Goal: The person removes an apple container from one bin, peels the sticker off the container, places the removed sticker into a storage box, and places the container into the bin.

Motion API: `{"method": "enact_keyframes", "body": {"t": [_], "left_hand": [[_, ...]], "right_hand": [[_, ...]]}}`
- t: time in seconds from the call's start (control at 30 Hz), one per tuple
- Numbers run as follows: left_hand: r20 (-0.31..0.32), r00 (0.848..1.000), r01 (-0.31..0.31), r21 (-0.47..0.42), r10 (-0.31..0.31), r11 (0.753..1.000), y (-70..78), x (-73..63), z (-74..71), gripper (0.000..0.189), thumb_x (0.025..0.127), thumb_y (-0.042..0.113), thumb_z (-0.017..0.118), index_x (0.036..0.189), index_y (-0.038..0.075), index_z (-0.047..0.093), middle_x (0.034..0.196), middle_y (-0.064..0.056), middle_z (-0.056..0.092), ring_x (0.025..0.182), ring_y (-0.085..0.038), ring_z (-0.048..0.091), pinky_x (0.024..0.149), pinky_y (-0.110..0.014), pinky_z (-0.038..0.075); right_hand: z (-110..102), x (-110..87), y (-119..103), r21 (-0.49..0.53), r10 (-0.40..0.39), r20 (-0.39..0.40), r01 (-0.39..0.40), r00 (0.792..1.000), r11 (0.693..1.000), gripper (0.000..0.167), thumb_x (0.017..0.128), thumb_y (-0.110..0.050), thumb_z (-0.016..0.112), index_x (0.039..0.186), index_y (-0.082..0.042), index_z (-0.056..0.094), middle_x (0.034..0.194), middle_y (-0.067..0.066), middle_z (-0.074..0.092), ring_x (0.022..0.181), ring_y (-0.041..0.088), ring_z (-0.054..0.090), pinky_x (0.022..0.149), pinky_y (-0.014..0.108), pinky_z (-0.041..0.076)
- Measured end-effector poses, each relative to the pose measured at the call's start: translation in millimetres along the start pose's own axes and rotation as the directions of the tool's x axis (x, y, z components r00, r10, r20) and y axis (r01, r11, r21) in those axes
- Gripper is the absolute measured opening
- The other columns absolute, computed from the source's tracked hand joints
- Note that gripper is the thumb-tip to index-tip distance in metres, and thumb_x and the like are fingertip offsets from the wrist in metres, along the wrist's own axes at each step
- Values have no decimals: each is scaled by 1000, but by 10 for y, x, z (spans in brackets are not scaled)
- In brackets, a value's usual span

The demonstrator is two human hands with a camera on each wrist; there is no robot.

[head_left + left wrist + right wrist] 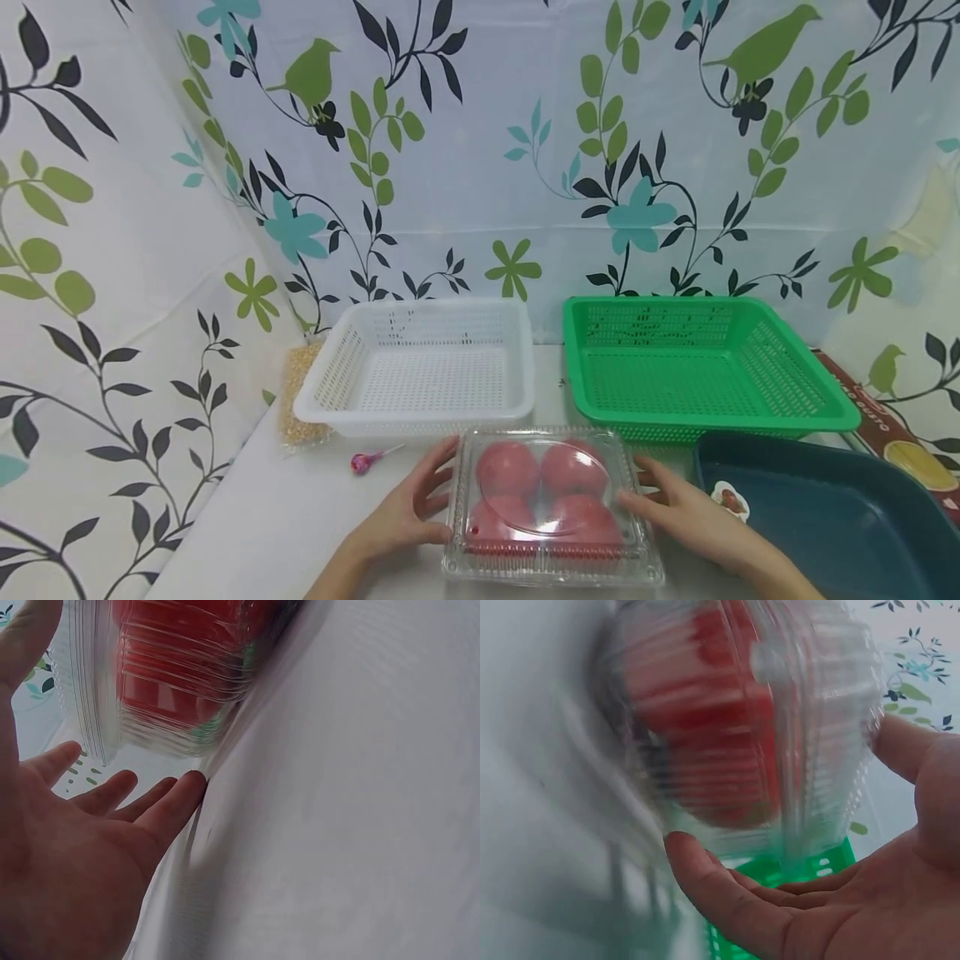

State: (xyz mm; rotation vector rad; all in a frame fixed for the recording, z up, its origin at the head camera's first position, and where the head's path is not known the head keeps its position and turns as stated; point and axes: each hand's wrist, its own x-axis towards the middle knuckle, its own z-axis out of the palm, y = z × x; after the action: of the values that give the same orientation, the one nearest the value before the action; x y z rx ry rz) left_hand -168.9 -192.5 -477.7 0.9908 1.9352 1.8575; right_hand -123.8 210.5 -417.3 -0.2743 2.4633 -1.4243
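Observation:
A clear plastic clamshell box [551, 508] with several red round fruits [573, 468] inside stands at the front of the table between both hands. At its left side is my left hand [408, 504], its fingers spread; in the left wrist view those fingers [171, 808] are extended below the box's ribbed wall, with a gap showing. On the other side, my right hand [678, 504] has its thumb at the lid's edge. The right wrist view, partly blurred, shows the right fingers [735, 904] loosely extended along the box's lower side.
Behind the box stand a white basket [341, 412] and a green basket [712, 417]. A dark blue tray [847, 517] with a sticker lies at the right, by a reddish-brown package [892, 433]. At the left are a lollipop [362, 463] and a bag of yellowish grains [298, 392].

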Motion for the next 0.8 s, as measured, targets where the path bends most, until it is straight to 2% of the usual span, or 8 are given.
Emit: {"method": "enact_keyframes", "body": {"t": [0.13, 0.17, 0.27, 0.37, 0.4, 0.53, 0.67, 0.8], "left_hand": [[21, 1000, 22, -47, -21, 999, -2, -15, -5, 107, 83, 24, 86, 162, 12, 15, 165, -24, 11, 145, -49, 23, 110, -39, 41], [25, 999, 25, -57, -24, 998, -4, -17, -7, 107, 83, 23, 86, 162, 12, 15, 165, -23, 10, 145, -48, 22, 110, -40, 41], [33, 999, 38, -76, -35, 996, -10, -15, -6, 105, 84, 24, 85, 163, 16, 15, 166, -20, 10, 146, -43, 24, 111, -41, 41], [38, 999, 31, -107, -27, 994, -8, -9, 11, 104, 86, 24, 83, 163, 16, 14, 166, -20, 10, 146, -42, 25, 111, -42, 40], [40, 999, 26, -120, -22, 992, -3, -7, 20, 104, 86, 24, 83, 163, 16, 13, 166, -21, 10, 146, -42, 26, 111, -41, 40], [37, 999, -4, -161, 10, 987, -1, -11, 55, 104, 87, 19, 82, 163, 11, 12, 165, -23, 9, 146, -36, 28, 111, -41, 40], [34, 998, -41, -166, 48, 985, -24, -9, 83, 101, 89, 20, 80, 162, 8, 12, 165, -24, 12, 144, -26, 36, 109, -41, 43], [41, 997, -63, -177, 72, 982, -29, 10, 98, 99, 90, 22, 79, 162, 6, 12, 165, -23, 13, 142, -18, 38, 107, -42, 44]], "right_hand": [[57, 6, 38, 117, -20, 53, 14, 998, 993, 71, 103, -28, 59, 153, 8, 25, 142, 30, 47, 123, 41, 54, 94, 44, 50], [70, 9, 46, 201, -27, 90, 8, 996, 980, 71, 104, -28, 57, 155, 6, 21, 141, 29, 48, 121, 40, 55, 93, 46, 51], [91, 17, 50, 296, -10, 137, -31, 990, 955, 72, 106, -30, 54, 158, 2, 15, 141, 27, 47, 119, 34, 55, 91, 41, 52], [94, 21, 46, 343, 6, 168, -64, 986, 937, 75, 106, -31, 52, 159, -1, 9, 141, 27, 48, 118, 34, 56, 90, 41, 53], [90, 24, 44, 317, 6, 159, -57, 987, 947, 75, 106, -32, 52, 159, 0, 10, 140, 26, 49, 118, 32, 56, 89, 39, 52], [89, 37, 58, 419, -16, 215, -77, 976, 905, 74, 107, -30, 50, 157, 0, 4, 130, 23, 56, 110, 33, 61, 85, 45, 57], [94, 28, 71, 465, -4, 240, -111, 971, 878, 74, 107, -31, 50, 157, -1, 3, 130, 21, 56, 111, 31, 61, 85, 45, 57], [78, 4, 82, 494, 10, 256, -140, 966, 858, 74, 108, -31, 49, 157, -3, 2, 135, 22, 52, 114, 31, 59, 87, 47, 56]]}}
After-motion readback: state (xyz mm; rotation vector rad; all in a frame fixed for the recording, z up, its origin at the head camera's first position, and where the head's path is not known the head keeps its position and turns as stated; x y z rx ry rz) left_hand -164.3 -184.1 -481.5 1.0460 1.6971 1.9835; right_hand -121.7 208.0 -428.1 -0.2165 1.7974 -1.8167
